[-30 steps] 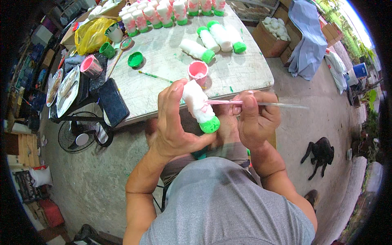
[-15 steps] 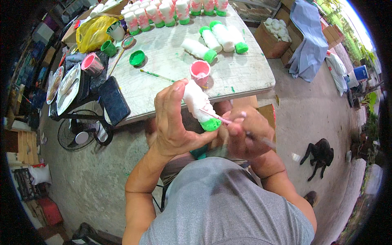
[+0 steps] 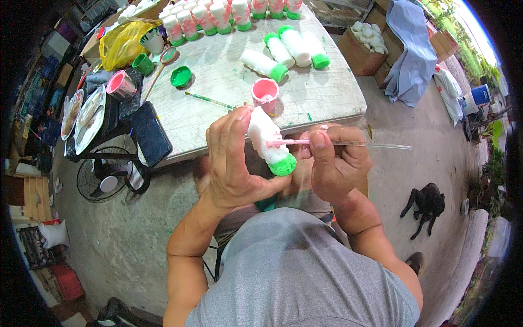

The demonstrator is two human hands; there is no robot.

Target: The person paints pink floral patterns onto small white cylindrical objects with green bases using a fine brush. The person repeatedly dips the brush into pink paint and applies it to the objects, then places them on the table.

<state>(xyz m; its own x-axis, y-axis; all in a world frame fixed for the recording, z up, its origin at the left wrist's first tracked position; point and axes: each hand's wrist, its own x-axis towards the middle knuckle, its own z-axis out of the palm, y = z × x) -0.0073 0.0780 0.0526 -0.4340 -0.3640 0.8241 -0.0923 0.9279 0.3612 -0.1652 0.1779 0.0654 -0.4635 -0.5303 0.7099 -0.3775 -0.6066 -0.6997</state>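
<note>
Between the thumb and fingers of my left hand (image 3: pixel 231 161) is a white cylindrical piece (image 3: pixel 263 126) with a green painted end, held tilted above my lap. Pink paint shows on its side. My right hand (image 3: pixel 340 163) pinches a thin paintbrush (image 3: pixel 376 144) with a clear handle; its pink bristles touch the side of the piece. Just beyond, near the table's front edge, stands a cup of pink paint (image 3: pixel 265 94). Several white cylinders with green ends (image 3: pixel 297 48) lie on the table behind it.
The white table (image 3: pixel 332 92) carries rows of pink-and-green painted cylinders (image 3: pixel 220 19) at the back. Left are a green paint lid (image 3: pixel 181 76), another brush (image 3: pixel 210 100), a pink paint pot (image 3: pixel 121 86) and a black phone (image 3: pixel 151 134). A black dog (image 3: pixel 425 207) lies on the floor at right.
My right hand has turned, swinging the brush from a downward slant to nearly level, with its bristles still at the piece. My left hand holds the piece in almost the same place.
</note>
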